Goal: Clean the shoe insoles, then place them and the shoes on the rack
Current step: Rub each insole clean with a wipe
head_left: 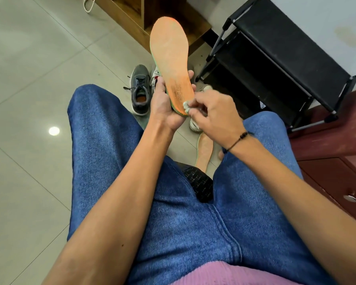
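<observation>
— At centre frame, which item does the left hand (164, 108) hold?

— An orange insole (171, 64) with a green edge. Its heel end rests in the palm, with the thumb on the left edge and the fingertips showing past the right edge, so the fingers are clamped on it. The toe end points toward the top of the frame, and the printed top face is toward the camera.

— State of the right hand (214, 114)?

— Its fingers are pinched together on a small wad of grey-white cloth (186, 106). The wad touches the heel end of the insole, at its lower right edge. A dark beaded bracelet (237, 140) sits on that wrist.

— Location of the remaining task items?

— A second orange insole (205, 151) lies on the tiled floor (29, 79) between the person's knees, below centre. A grey sneaker (140, 89) with black laces stands left of the held insole; an orange insole is visible inside its opening. A white shoe (155, 78) stands just beside it, mostly hidden by the left hand. Another white shoe (195, 125) shows partly beneath the right hand. A black tiered shoe rack (275, 64) occupies the upper right of the frame; no footwear is visible on its shelves.

— Other surroundings?

— Blue jeans (103, 145) cover both legs. A wooden cabinet (152, 13) stands at top centre, and a dark red drawer unit (337, 161) at the right edge.
</observation>
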`<state>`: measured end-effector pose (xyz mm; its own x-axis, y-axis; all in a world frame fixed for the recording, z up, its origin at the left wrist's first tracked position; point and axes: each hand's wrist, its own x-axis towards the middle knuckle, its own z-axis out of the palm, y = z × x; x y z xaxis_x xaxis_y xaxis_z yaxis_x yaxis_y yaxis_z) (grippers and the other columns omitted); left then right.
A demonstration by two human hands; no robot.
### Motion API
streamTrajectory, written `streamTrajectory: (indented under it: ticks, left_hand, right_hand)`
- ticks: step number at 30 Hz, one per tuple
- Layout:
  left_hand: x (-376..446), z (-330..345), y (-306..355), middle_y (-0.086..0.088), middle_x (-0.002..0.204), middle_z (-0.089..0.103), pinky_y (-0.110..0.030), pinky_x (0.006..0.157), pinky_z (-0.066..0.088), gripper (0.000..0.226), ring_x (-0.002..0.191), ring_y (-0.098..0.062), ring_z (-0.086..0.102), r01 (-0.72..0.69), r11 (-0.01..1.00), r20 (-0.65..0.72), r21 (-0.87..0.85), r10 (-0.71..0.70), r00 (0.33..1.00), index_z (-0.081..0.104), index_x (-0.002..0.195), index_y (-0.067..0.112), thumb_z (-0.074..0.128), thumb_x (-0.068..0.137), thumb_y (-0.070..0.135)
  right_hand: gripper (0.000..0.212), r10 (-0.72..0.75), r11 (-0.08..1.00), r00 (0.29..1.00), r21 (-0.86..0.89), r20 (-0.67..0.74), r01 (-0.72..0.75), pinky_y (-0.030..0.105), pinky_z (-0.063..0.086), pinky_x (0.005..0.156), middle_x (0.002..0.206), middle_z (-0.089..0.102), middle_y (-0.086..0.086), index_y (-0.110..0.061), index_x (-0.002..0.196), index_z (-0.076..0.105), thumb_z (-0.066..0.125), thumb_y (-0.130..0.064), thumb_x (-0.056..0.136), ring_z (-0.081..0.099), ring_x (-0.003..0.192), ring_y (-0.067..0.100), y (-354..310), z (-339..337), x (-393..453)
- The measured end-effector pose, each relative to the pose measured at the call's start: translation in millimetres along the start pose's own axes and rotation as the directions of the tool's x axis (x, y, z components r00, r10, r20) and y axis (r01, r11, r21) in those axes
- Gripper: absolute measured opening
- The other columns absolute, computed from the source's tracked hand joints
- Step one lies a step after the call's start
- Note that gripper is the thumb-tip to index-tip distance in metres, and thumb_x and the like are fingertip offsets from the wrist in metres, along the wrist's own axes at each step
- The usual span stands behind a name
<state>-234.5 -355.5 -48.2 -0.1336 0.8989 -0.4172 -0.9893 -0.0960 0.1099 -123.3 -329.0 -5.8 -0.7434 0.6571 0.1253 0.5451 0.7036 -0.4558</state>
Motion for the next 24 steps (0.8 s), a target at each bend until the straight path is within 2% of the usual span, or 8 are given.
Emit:
streamTrajectory:
  ticks: [4, 7, 10, 13, 15, 17, 20, 24]
  left_hand:
    - [2.7, 1.8, -5.2, -0.01, 0.091, 0.064, -0.029, 0.067, 0.052, 0.067, 0.074, -0.02, 0.055, 0.038, 0.999, 0.006, 0.027, -0.038, 0.999, 0.061, 0.102, 0.003, 0.016, 0.099, 0.053]
    - [2.9, 2.7, -8.2, -0.013, 0.083, 0.069, -0.033, 0.073, 0.056, 0.068, 0.077, -0.023, 0.065, 0.07, 0.997, 0.034, 0.042, -0.071, 0.997, 0.068, 0.092, 0.0, 0.023, 0.1, 0.05]
    - [1.9, 2.6, -11.7, -0.012, 0.087, 0.069, -0.034, 0.083, 0.052, 0.054, 0.084, -0.023, 0.065, 0.057, 0.995, 0.039, 0.08, -0.061, 0.997, 0.064, 0.099, 0.005, 0.028, 0.1, 0.044]
    - [1.1, 1.9, -8.5, -0.014, 0.083, 0.069, -0.032, 0.075, 0.055, 0.049, 0.078, -0.024, 0.067, 0.041, 0.998, 0.057, 0.044, -0.043, 0.997, 0.068, 0.09, 0.002, 0.031, 0.097, 0.034]
    - [-0.1, -0.1, -3.7, -0.019, 0.089, 0.067, -0.032, 0.072, 0.057, 0.044, 0.076, -0.027, 0.067, 0.023, 1.0, 0.064, 0.021, -0.024, 0.998, 0.067, 0.09, -0.006, 0.037, 0.084, 0.025]
    - [-3.3, -1.8, -0.7, -0.021, 0.099, 0.058, -0.033, 0.075, 0.055, 0.051, 0.081, -0.03, 0.06, 0.013, 0.999, 0.076, 0.045, -0.017, 0.997, 0.056, 0.106, -0.007, 0.037, 0.076, 0.029]
    - [-2.5, -2.2, -0.6, -0.018, 0.093, 0.057, -0.033, 0.071, 0.053, 0.061, 0.073, -0.029, 0.058, 0.025, 0.997, 0.042, 0.076, -0.028, 0.999, 0.046, 0.118, -0.001, 0.031, 0.087, 0.05]
    - [1.9, 1.1, -4.5, -0.014, 0.08, 0.062, -0.026, 0.063, 0.055, 0.06, 0.061, -0.022, 0.064, 0.046, 0.991, -0.032, 0.126, -0.042, 0.999, 0.058, 0.099, 0.001, 0.029, 0.095, 0.053]
  right_hand:
    - [0.016, -0.056, 0.998, 0.995, 0.025, 0.08, 0.054, 0.026, 0.04, 0.07, 0.083, 0.064, 0.011, -0.004, 0.083, 0.068, 0.061, -0.016, 0.076, 0.056, 0.077, 0.02, -2.6, -8.7, 0.9]
    - [0.017, -0.025, 0.997, 1.0, -0.076, -0.005, 0.024, 0.032, 0.041, 0.071, 0.087, 0.062, 0.014, -0.003, 0.088, 0.066, 0.06, -0.016, 0.078, 0.058, 0.082, 0.028, 11.8, -5.4, 31.7]
    - [0.017, 0.032, 0.99, 0.993, -0.131, -0.113, -0.047, 0.025, 0.034, 0.071, 0.088, 0.062, 0.014, -0.004, 0.087, 0.064, 0.059, -0.019, 0.08, 0.056, 0.085, 0.03, 21.9, 1.8, 53.8]
    - [0.013, 0.008, 0.995, 0.989, -0.1, -0.147, -0.023, 0.025, 0.031, 0.07, 0.081, 0.063, 0.014, -0.005, 0.081, 0.065, 0.061, -0.016, 0.076, 0.055, 0.08, 0.032, 8.9, 11.2, 44.2]
    - [0.013, -0.041, 0.999, 0.992, -0.012, -0.121, 0.04, 0.027, 0.035, 0.076, 0.08, 0.066, 0.013, -0.005, 0.08, 0.068, 0.061, -0.013, 0.073, 0.057, 0.078, 0.03, -3.7, 16.5, 23.2]
    - [0.015, -0.046, 0.993, 0.997, 0.103, -0.064, 0.052, 0.026, 0.039, 0.082, 0.085, 0.068, 0.008, -0.006, 0.084, 0.07, 0.062, -0.014, 0.074, 0.059, 0.082, 0.025, -12.7, 15.8, 3.0]
    - [0.017, -0.077, 0.988, 0.997, 0.135, 0.003, 0.076, 0.026, 0.042, 0.082, 0.085, 0.068, 0.005, -0.007, 0.085, 0.071, 0.062, -0.017, 0.076, 0.059, 0.084, 0.021, -14.0, 7.9, -9.3]
    - [0.017, -0.103, 0.994, 0.994, 0.031, 0.026, 0.102, 0.037, 0.045, 0.079, 0.081, 0.065, 0.007, -0.008, 0.085, 0.07, 0.06, -0.018, 0.075, 0.058, 0.082, 0.025, -9.9, 4.1, 0.9]
